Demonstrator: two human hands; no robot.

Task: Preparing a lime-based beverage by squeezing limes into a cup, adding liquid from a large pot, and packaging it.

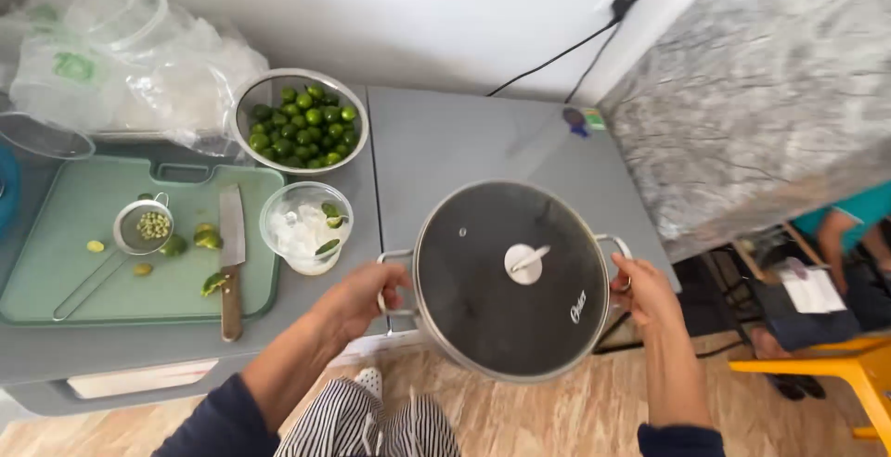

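Hands, left (357, 297) and right (643, 292), hold lidded pot (510, 276) by handles

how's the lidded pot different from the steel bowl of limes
The lidded steel pot is covered by a dark glass lid, while the round steel bowl is open, showing small green limes. The pot has side handles gripped by the left hand and right hand; the bowl sits untouched on the counter. Both are round metal.

I see a white wall (418, 12) with a black cable (557, 58) running to a socket, a grey counter (464, 141), a marbled slab (770, 86), pale wood-pattern floor (538, 415) and a yellow chair (849, 369).
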